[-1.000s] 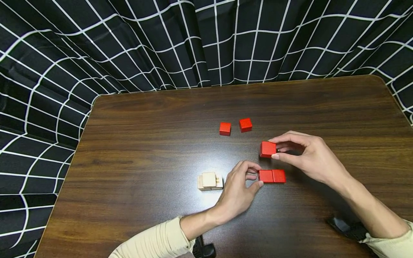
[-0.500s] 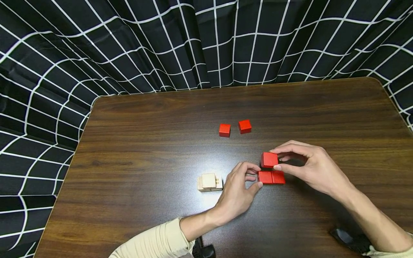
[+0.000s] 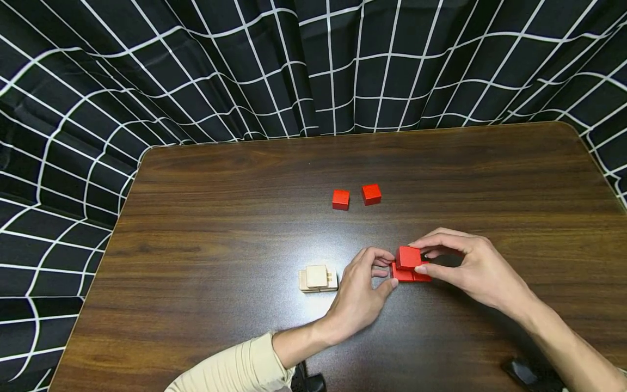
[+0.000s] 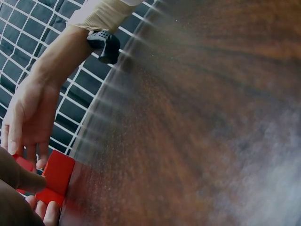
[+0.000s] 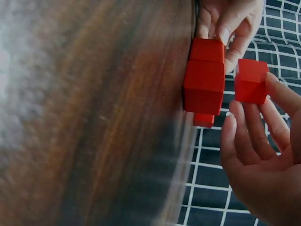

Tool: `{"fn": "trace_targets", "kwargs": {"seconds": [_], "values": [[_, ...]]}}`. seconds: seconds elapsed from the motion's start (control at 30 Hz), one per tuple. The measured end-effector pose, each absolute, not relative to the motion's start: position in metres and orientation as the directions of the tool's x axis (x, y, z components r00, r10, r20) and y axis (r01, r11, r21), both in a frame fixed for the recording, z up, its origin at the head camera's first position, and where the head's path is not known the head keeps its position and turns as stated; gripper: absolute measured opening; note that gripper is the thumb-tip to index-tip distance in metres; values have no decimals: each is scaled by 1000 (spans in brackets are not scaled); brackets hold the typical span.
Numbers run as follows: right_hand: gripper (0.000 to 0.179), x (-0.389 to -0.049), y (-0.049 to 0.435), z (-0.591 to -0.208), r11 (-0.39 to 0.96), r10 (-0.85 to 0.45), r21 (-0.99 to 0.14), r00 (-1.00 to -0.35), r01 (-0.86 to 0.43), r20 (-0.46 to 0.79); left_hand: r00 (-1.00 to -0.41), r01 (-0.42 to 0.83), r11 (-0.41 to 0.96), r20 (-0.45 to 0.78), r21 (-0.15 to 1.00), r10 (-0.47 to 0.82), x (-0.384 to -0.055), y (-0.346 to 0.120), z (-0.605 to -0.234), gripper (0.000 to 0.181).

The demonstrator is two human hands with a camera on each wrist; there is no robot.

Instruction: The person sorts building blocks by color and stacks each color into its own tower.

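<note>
Two red cubes sit side by side on the wooden table: the left cube (image 3: pixel 403 276) and the right cube (image 3: pixel 422 277). My left hand (image 3: pixel 361 288) holds the left one by its end, thumb at the near corner and fingers at the far corner. Between thumb and fingers, my right hand (image 3: pixel 477 269) pinches a third red cube (image 3: pixel 409 257), which overlaps the pair in the head view. From the right wrist view, this held cube (image 5: pixel 251 81) hangs raised over the row (image 5: pixel 204 84), a gap showing between them. In the left wrist view the left thumb (image 4: pixel 30 181) partly covers the cubes.
Two loose red cubes, one (image 3: pixel 340 200) left of the other (image 3: pixel 371 194), lie farther back on the table (image 3: pixel 220 218). A small stack of pale wooden blocks (image 3: pixel 317 276) stands left of my left hand. A black curtain with white grid lines (image 3: pixel 245 65) hangs behind.
My right hand has brought its red cube nearer to me, from behind the pair to over it. The left hand keeps its place at the left cube.
</note>
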State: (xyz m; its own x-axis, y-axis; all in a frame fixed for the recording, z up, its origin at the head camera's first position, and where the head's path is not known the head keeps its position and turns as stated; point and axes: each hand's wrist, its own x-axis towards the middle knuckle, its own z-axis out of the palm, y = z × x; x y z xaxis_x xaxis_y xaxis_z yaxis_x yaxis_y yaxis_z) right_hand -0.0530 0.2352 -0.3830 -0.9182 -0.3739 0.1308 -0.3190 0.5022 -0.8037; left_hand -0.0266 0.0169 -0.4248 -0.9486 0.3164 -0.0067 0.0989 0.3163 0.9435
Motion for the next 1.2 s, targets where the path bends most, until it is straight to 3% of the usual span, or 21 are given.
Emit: {"fn": "trace_targets", "kwargs": {"seconds": [1.2], "values": [[42,-45,234,-392,536,-400,-761,-904,-366,153,-946,132,310,26,941,324,-26,18,-426,41]]}}
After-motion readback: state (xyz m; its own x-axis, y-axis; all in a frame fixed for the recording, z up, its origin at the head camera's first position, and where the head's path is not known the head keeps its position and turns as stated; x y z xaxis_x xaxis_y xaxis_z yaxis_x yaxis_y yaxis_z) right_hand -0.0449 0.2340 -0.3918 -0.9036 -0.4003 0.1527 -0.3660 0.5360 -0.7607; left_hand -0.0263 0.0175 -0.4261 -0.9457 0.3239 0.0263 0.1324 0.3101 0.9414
